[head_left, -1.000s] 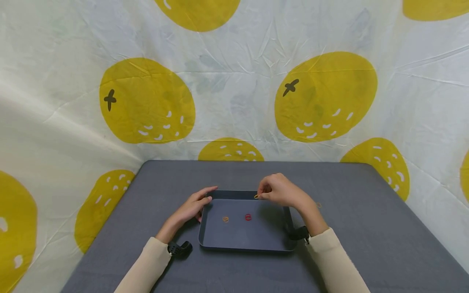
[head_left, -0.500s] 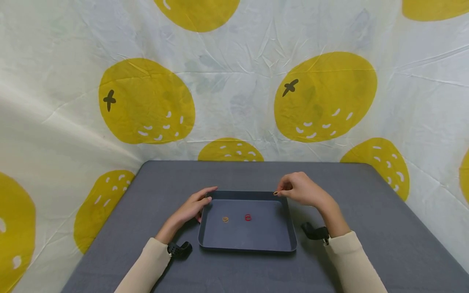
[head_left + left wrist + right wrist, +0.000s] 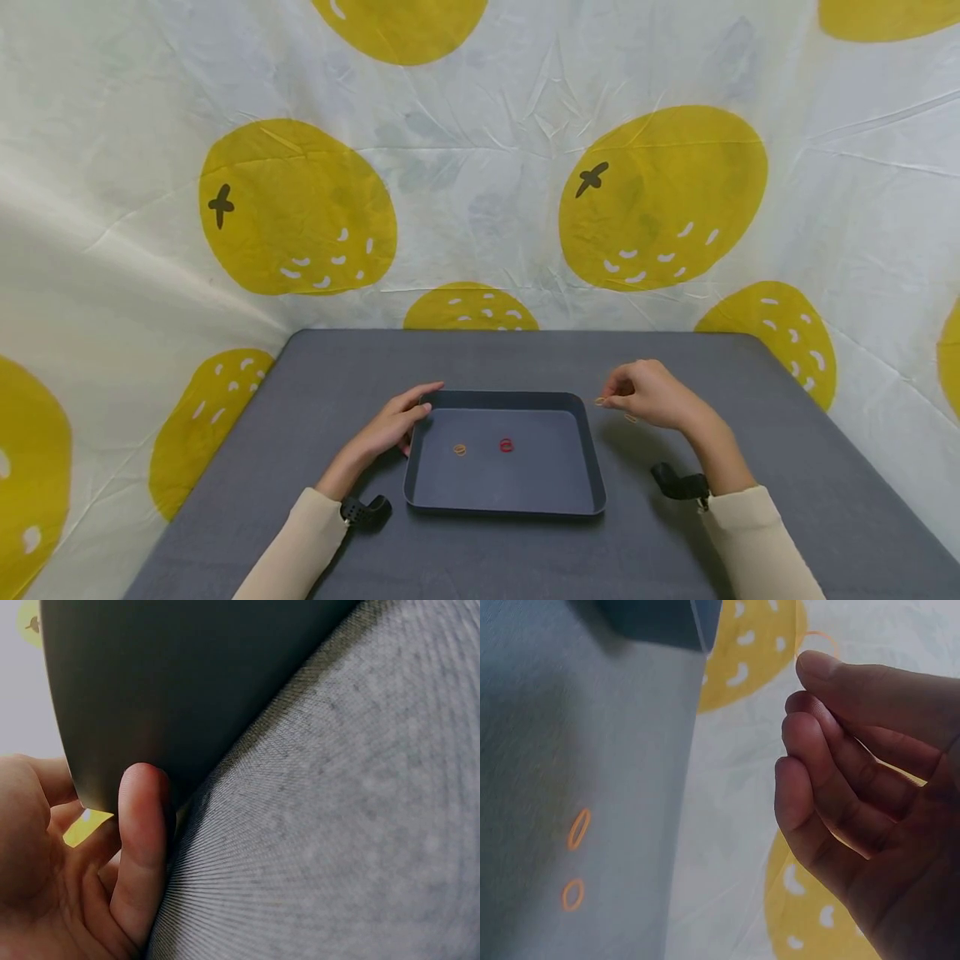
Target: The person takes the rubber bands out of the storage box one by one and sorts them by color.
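Note:
My left hand [image 3: 393, 421] holds the dark grey tray [image 3: 517, 510] at its far left corner, thumb over the rim. In the left wrist view, a finger [image 3: 142, 825] lies against the tray's outer wall. Beyond the tray's right side, my right hand [image 3: 656, 396] is raised over the table and pinches a thin orange-yellow rubber band [image 3: 826, 635] between thumb and fingertip. Below that hand, two orange rubber bands [image 3: 579, 829] lie apart on the table. Inside the tray are red rubber bands [image 3: 507, 446] at the middle and orange ones [image 3: 460, 450] to the left.
A grey cloth-covered table [image 3: 360, 358] carries the tray. Behind it hangs a white curtain [image 3: 480, 192] printed with yellow fruit. Each wrist wears a black camera mount [image 3: 678, 483].
My right hand has moved right, from above the tray's far edge to beyond its right side, carrying the pinched rubber band. The left hand and tray stay where they were.

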`<state>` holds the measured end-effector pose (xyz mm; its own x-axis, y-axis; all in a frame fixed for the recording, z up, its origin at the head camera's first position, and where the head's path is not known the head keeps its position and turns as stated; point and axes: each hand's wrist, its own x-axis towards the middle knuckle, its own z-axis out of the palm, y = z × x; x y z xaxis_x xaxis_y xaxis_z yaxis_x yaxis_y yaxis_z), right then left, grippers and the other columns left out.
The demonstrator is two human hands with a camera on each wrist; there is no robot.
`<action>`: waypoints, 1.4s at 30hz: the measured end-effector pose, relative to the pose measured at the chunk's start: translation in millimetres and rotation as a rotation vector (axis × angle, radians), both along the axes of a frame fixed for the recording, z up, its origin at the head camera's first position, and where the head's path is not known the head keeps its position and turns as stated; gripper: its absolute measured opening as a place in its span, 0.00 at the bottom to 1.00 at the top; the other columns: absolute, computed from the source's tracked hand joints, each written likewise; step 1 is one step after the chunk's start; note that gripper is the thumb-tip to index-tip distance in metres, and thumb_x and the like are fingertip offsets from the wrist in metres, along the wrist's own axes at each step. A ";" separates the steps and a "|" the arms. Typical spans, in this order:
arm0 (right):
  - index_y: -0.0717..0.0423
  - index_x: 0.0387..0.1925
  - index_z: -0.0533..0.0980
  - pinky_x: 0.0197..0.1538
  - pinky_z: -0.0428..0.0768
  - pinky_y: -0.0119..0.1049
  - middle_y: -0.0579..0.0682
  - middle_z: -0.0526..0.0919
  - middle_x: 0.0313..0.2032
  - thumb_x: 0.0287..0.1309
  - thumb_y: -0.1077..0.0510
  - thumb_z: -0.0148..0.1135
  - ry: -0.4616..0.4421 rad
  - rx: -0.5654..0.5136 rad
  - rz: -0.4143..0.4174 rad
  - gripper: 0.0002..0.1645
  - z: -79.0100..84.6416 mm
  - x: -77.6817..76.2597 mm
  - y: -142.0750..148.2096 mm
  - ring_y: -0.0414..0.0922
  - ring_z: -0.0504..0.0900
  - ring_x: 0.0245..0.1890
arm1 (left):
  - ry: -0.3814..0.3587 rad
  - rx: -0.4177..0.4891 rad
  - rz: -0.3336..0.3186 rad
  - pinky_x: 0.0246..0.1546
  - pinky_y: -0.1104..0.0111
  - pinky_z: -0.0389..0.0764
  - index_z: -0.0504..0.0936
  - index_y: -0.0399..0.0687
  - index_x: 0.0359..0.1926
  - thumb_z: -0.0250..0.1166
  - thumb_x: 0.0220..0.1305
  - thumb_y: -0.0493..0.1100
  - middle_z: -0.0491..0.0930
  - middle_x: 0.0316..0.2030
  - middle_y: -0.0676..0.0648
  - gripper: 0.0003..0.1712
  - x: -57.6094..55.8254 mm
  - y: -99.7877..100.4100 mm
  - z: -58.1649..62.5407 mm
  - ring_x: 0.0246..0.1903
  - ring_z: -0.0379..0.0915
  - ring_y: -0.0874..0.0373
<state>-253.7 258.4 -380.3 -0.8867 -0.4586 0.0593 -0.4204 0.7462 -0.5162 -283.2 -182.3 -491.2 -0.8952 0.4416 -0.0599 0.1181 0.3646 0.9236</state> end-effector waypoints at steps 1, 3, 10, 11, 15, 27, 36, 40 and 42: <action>0.54 0.30 0.85 0.28 0.76 0.32 0.44 0.88 0.28 0.63 0.61 0.70 0.004 0.007 -0.003 0.05 -1.1 -0.1 2.4 0.40 0.79 0.21 | 0.001 0.001 -0.001 0.17 0.59 0.83 0.63 0.56 0.79 0.52 0.82 0.48 0.68 0.22 0.49 0.29 0.2 -0.2 -0.3 0.15 0.64 0.59; 0.53 0.30 0.86 0.28 0.76 0.32 0.43 0.88 0.28 0.63 0.60 0.71 0.009 0.021 -0.012 0.05 -2.9 -0.5 7.0 0.38 0.79 0.23 | 0.002 0.004 -0.001 0.17 0.60 0.83 0.63 0.57 0.79 0.52 0.82 0.48 0.68 0.21 0.49 0.29 0.1 -0.4 -1.0 0.14 0.65 0.59; 0.56 0.32 0.87 0.31 0.76 0.33 0.49 0.90 0.33 0.64 0.60 0.70 -0.016 0.047 -0.054 0.05 -9.7 -5.0 26.0 0.40 0.81 0.29 | 0.005 0.004 -0.004 0.18 0.59 0.83 0.63 0.58 0.79 0.52 0.82 0.48 0.68 0.19 0.49 0.29 0.6 -0.5 -1.0 0.13 0.66 0.58; 0.57 0.32 0.87 0.30 0.76 0.33 0.49 0.91 0.34 0.64 0.60 0.70 -0.017 0.045 -0.056 0.05 -10.9 -5.7 28.9 0.40 0.81 0.29 | 0.004 0.004 -0.004 0.18 0.59 0.83 0.63 0.58 0.79 0.52 0.82 0.48 0.69 0.21 0.48 0.29 0.7 -0.4 -0.8 0.13 0.66 0.58; 0.56 0.31 0.86 0.29 0.74 0.33 0.50 0.91 0.34 0.64 0.59 0.70 -0.028 0.051 -0.079 0.06 -16.0 -7.0 40.8 0.40 0.79 0.28 | 0.006 0.006 -0.004 0.17 0.59 0.83 0.63 0.56 0.80 0.52 0.82 0.48 0.71 0.27 0.43 0.29 1.2 -0.2 0.6 0.13 0.66 0.58; 0.57 0.32 0.87 0.31 0.74 0.34 0.47 0.90 0.33 0.64 0.60 0.68 -0.064 0.079 -0.153 0.06 -33.3 -10.8 79.4 0.39 0.76 0.28 | -0.002 -0.012 0.005 0.18 0.59 0.83 0.64 0.59 0.79 0.52 0.82 0.48 0.72 0.26 0.43 0.29 1.2 -1.0 2.8 0.14 0.66 0.58; 0.54 0.26 0.86 0.28 0.69 0.31 0.43 0.85 0.23 0.57 0.59 0.72 -0.063 0.121 -0.202 0.06 -47.7 -13.2 97.1 0.37 0.71 0.24 | -0.003 -0.014 0.004 0.18 0.60 0.83 0.63 0.59 0.80 0.52 0.82 0.48 0.65 0.16 0.51 0.29 0.4 0.8 2.5 0.13 0.65 0.57; 0.54 0.25 0.85 0.28 0.69 0.31 0.43 0.81 0.21 0.58 0.59 0.71 -0.105 0.119 -0.218 0.07 -53.1 -13.4 99.5 0.39 0.71 0.24 | -0.006 -0.011 0.004 0.18 0.60 0.83 0.63 0.58 0.80 0.52 0.82 0.47 0.65 0.16 0.51 0.29 0.1 0.5 1.3 0.13 0.65 0.58; 0.55 0.25 0.85 0.28 0.69 0.32 0.43 0.80 0.21 0.59 0.59 0.71 -0.123 0.115 -0.218 0.08 -55.5 -13.7 101.0 0.40 0.72 0.24 | -0.006 -0.010 0.007 0.18 0.60 0.83 0.63 0.59 0.80 0.51 0.82 0.47 0.66 0.17 0.51 0.29 0.1 0.4 1.2 0.13 0.65 0.58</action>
<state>-267.4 359.4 -435.8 -0.9625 -0.2538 -0.0964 -0.1829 0.8686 -0.4605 -283.1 -181.9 -490.1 -0.8977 0.4350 -0.0701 0.1098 0.3749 0.9205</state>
